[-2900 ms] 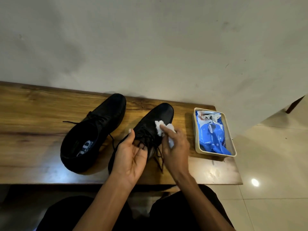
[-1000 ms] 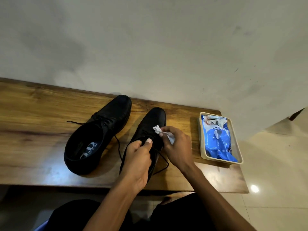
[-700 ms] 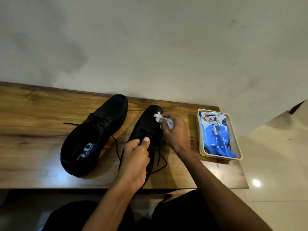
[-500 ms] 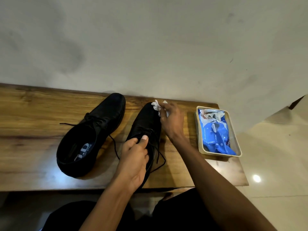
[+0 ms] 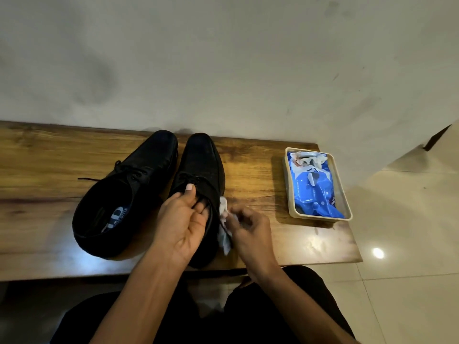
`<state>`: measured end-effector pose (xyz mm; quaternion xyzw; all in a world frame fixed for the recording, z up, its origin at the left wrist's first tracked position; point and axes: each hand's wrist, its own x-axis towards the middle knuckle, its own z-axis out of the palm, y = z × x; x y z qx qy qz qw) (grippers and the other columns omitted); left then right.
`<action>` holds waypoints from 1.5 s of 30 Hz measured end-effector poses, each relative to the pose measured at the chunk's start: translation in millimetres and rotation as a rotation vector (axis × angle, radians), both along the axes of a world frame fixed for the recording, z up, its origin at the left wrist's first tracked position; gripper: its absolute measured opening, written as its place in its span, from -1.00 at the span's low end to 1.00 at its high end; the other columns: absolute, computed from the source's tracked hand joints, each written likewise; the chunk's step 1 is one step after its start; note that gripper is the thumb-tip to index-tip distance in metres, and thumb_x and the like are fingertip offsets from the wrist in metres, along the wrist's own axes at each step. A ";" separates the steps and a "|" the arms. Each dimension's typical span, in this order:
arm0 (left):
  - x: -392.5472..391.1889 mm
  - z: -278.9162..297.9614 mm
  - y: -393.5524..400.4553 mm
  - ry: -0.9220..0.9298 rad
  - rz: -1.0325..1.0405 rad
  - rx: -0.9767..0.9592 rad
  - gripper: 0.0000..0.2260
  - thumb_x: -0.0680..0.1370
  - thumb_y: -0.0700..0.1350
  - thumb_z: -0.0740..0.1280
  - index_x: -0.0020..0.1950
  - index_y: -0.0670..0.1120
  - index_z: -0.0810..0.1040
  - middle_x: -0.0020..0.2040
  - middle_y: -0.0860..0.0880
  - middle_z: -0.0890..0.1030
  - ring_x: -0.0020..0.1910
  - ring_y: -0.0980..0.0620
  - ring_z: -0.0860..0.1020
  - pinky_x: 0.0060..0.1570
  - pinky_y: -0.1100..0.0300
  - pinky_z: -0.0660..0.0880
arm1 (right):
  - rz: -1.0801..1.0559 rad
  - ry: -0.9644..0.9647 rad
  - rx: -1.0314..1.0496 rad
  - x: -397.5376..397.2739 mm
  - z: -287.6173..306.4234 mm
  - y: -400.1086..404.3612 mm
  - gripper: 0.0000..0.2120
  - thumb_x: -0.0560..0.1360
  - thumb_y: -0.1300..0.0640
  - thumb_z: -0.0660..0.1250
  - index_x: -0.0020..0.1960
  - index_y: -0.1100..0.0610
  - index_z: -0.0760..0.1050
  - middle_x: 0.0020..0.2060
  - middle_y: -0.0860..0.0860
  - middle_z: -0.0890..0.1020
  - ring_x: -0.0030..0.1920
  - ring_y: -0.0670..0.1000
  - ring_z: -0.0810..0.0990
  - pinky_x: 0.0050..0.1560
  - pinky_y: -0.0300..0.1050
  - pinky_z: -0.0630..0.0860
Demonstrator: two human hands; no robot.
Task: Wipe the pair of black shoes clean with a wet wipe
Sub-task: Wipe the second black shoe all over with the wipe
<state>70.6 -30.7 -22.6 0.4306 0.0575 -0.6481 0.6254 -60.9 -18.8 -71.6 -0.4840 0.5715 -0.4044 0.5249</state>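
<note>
A wooden bench (image 5: pixel 44 155) runs along a pale wall, and on it two black shoes stand side by side with toes pointing far: the left shoe (image 5: pixel 124 194) lies free with its lace trailing left, and the right shoe (image 5: pixel 198 167) sits just beside it. Well apart at the right end is a tray (image 5: pixel 288 184) holding a blue pack of wipes (image 5: pixel 315 192). The left hand (image 5: pixel 181 219) grips the right shoe at its opening, thumb on the laces, while the right hand (image 5: pixel 250 232), fingers curled, pinches a white wipe (image 5: pixel 223 224) against that shoe's right side.
</note>
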 end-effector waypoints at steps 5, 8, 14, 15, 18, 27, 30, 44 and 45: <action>-1.2 2.3 -1.4 -0.032 -0.047 0.020 -0.86 0.69 -0.22 0.16 0.07 -0.18 0.50 0.01 -0.12 0.61 -0.04 0.03 0.59 0.17 0.11 0.42 | -0.065 0.202 -0.164 19.8 -2.9 -71.4 -0.84 0.57 0.11 0.40 0.13 0.05 0.66 -0.05 -0.16 0.69 -0.06 -0.25 0.62 -0.07 -0.32 0.56; -1.8 -0.2 -2.9 -0.039 -0.057 0.030 -0.87 0.68 -0.22 0.18 0.12 -0.21 0.49 0.06 -0.14 0.60 0.12 0.03 0.56 0.21 0.06 0.39 | -0.060 0.333 -0.225 27.7 -1.8 -108.4 -0.82 0.56 0.11 0.41 0.14 0.06 0.68 -0.03 -0.10 0.71 -0.06 -0.21 0.59 -0.14 -0.50 0.45; -8.8 0.1 -6.8 -0.025 -0.068 0.036 -0.87 0.68 -0.24 0.18 0.17 -0.21 0.47 0.05 -0.14 0.59 0.26 0.00 0.49 0.26 0.05 0.38 | -0.015 0.352 -0.184 12.0 -12.1 -70.7 -0.84 0.60 0.10 0.34 0.13 0.06 0.65 -0.05 -0.11 0.71 -0.07 -0.19 0.63 -0.09 -0.36 0.55; -9.6 0.8 -7.3 -0.023 -0.068 0.035 -0.89 0.68 -0.23 0.18 0.14 -0.20 0.47 0.06 -0.14 0.58 0.32 -0.04 0.48 0.32 0.04 0.37 | -0.005 0.315 -0.143 5.9 -16.1 -51.0 -0.87 0.60 0.11 0.33 0.07 0.05 0.64 -0.10 -0.11 0.71 -0.11 -0.18 0.65 -0.09 -0.22 0.61; -13.2 3.0 -8.4 -0.037 -0.084 0.006 -0.75 0.69 -0.21 0.17 0.35 -0.23 0.41 0.35 -0.19 0.50 0.50 -0.13 0.34 0.48 0.01 0.24 | 0.026 0.187 -0.002 -4.6 -25.3 9.7 -0.90 0.60 0.13 0.33 0.00 0.03 0.62 -0.16 -0.07 0.72 -0.11 -0.09 0.70 -0.04 0.00 0.65; -20.8 25.5 3.3 -0.264 -0.291 -0.133 -0.78 0.70 -0.15 0.16 0.30 -0.15 0.48 0.30 -0.08 0.54 0.46 -0.01 0.37 0.42 0.17 0.30 | -0.099 -0.046 -0.027 3.6 -6.7 9.8 -0.91 0.57 0.16 0.37 -0.01 0.03 0.64 -0.10 0.00 0.73 -0.01 0.05 0.71 0.07 0.09 0.64; -3.7 24.8 25.6 -0.883 -0.469 -0.153 -0.65 0.68 -0.10 0.24 0.46 -0.12 0.43 0.37 -0.02 0.54 0.39 0.10 0.44 0.33 0.24 0.36 | -0.138 -0.060 -0.025 0.9 0.0 -8.9 -0.91 0.57 0.19 0.39 0.01 0.06 0.65 -0.08 0.00 0.74 0.00 0.03 0.71 0.09 0.13 0.64; 29.7 -20.1 74.1 -1.781 -0.769 -0.327 -0.86 0.64 -0.18 0.27 0.10 -0.16 0.60 0.20 -0.09 0.63 0.58 0.13 -0.03 0.22 0.23 0.31 | -0.064 -0.042 -0.024 18.8 9.3 41.5 -0.95 0.58 0.17 0.38 0.04 0.09 0.59 -0.18 -0.07 0.70 -0.17 -0.18 0.67 -0.18 -0.28 0.59; 29.8 -21.8 74.6 -1.785 -0.772 -0.355 -0.85 0.63 -0.19 0.29 0.16 -0.16 0.59 0.23 -0.08 0.62 0.59 0.10 -0.04 0.26 0.23 0.28 | -0.089 -0.031 -0.045 17.6 10.9 30.8 -0.95 0.58 0.19 0.38 0.04 0.12 0.59 -0.23 -0.09 0.68 -0.23 -0.23 0.65 -0.24 -0.34 0.56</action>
